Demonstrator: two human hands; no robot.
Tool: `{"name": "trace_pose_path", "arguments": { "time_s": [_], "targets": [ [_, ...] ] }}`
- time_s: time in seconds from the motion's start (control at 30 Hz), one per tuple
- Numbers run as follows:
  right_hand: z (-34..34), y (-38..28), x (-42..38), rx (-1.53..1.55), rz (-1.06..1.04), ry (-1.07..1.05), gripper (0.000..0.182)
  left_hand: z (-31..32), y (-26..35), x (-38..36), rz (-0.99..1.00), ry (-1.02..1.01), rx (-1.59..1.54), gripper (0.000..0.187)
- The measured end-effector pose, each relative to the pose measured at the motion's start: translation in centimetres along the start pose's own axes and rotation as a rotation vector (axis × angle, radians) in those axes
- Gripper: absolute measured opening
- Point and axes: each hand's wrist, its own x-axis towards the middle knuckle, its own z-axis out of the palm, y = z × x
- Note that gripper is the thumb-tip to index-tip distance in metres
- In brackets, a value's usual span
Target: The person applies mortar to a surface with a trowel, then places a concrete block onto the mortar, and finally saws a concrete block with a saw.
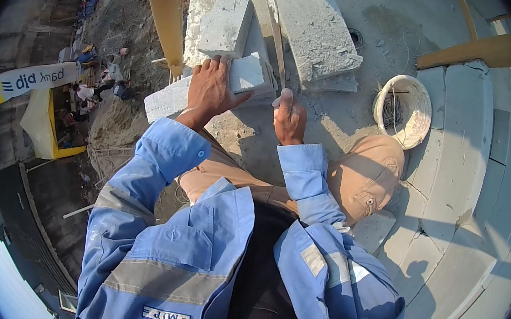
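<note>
My left hand [209, 91] lies with its fingers spread on top of a pale grey block [168, 98], pressing on it near its middle. My right hand [290, 118] is closed round the handle of a long saw-like blade [276, 36], which points away from me between the blocks. Another pale block [226, 25] rests just beyond my left hand. To the right of the blade lies a larger rough slab [318, 35] with crumbs on its surface.
A white bucket [401, 111] with thin rods inside stands at the right. A wooden beam [475, 52] is at the upper right, a yellowish post [164, 10] at the upper left. Block courses [465, 145] run along the right. Beyond the left edge the ground drops away.
</note>
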Motion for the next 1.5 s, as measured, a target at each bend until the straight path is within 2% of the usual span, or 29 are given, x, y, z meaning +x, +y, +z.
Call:
{"name": "trace_pose_path", "arguments": {
  "time_s": [0.17,0.23,0.27,0.33,0.4,0.43,0.47,0.53,0.57,0.63,0.67,0.73,0.87,0.93,0.97,1.03,1.17,1.23,1.3,1.37,1.4,1.47,1.5],
  "targets": [
    [0.3,2.6,1.6,-0.225,0.033,-0.089,0.075,0.1,-0.2,0.1,-0.004,-0.014,0.040,0.093],
    [0.3,1.4,0.5,-0.114,-0.091,0.012,0.073,0.4,-0.3,-0.2,0.048,0.072,-0.007,0.093],
    [0.1,0.3,-0.1,-0.028,-0.024,0.001,0.070,0.4,-0.4,-0.2,0.038,0.057,0.000,0.094],
    [1.2,2.0,0.2,0.060,-0.168,0.116,0.074,0.0,-0.2,-0.4,0.027,0.044,-0.018,0.093],
    [2.1,7.5,2.5,-0.108,0.017,0.031,0.074,0.3,-0.5,-0.4,0.027,0.023,-0.012,0.089],
    [1.4,5.0,1.8,0.029,0.178,-0.038,0.072,0.1,-0.7,-0.6,0.042,0.059,-0.027,0.087],
    [1.2,4.3,1.7,0.038,0.168,-0.063,0.071,0.7,-0.9,-0.7,0.049,0.103,-0.055,0.084],
    [1.5,2.9,0.7,0.097,0.013,0.032,0.072,0.4,-0.9,-0.8,0.039,0.081,-0.056,0.084],
    [1.8,2.2,0.3,0.099,0.000,-0.015,0.072,0.4,-0.9,-0.9,0.044,0.087,-0.063,0.083],
    [1.7,1.3,-0.1,0.120,-0.094,0.110,0.071,0.3,-0.9,-0.9,0.041,0.095,-0.077,0.083],
    [1.7,2.0,0.1,0.120,-0.098,0.105,0.071,0.3,-0.9,-1.1,0.036,0.098,-0.076,0.083],
    [1.5,3.6,1.1,0.025,0.159,-0.030,0.072,0.4,-0.9,-1.1,0.045,0.116,-0.093,0.083],
    [1.7,4.4,0.9,0.109,0.092,0.025,0.069,0.5,-1.0,-1.0,0.050,0.127,-0.081,0.083],
    [2.0,2.8,0.0,0.058,-0.147,0.132,0.069,0.9,-1.2,-1.1,0.062,0.159,-0.093,0.084],
    [2.0,2.8,0.2,0.056,-0.145,0.140,0.069,1.0,-1.2,-1.1,0.076,0.199,-0.101,0.084],
    [1.6,2.7,0.8,0.097,0.300,0.013,0.068,1.0,-0.8,-1.1,0.070,0.171,-0.104,0.084],
    [1.1,3.7,0.5,0.123,0.195,0.036,0.068,0.3,-1.0,-1.0,0.050,0.118,-0.097,0.085],
    [1.7,2.1,-0.5,0.115,-0.054,0.083,0.068,0.7,-0.9,-0.9,0.060,0.113,-0.086,0.084],
    [2.1,3.7,0.0,0.132,0.036,0.101,0.067,0.9,-1.1,-0.9,0.059,0.139,-0.061,0.083],
    [1.2,4.0,0.7,0.075,0.274,-0.037,0.067,0.5,-0.9,-1.0,0.055,0.137,-0.080,0.084],
    [0.8,3.8,0.7,0.077,0.270,-0.021,0.067,0.4,-0.6,-0.6,0.071,0.142,-0.085,0.084],
    [0.9,3.6,0.0,0.055,0.088,-0.042,0.069,0.1,-0.8,-0.9,0.037,0.078,-0.079,0.081],
    [1.3,3.8,-0.2,0.056,0.089,-0.070,0.069,0.3,-0.9,-1.1,0.010,0.075,-0.070,0.081]
  ]
}}
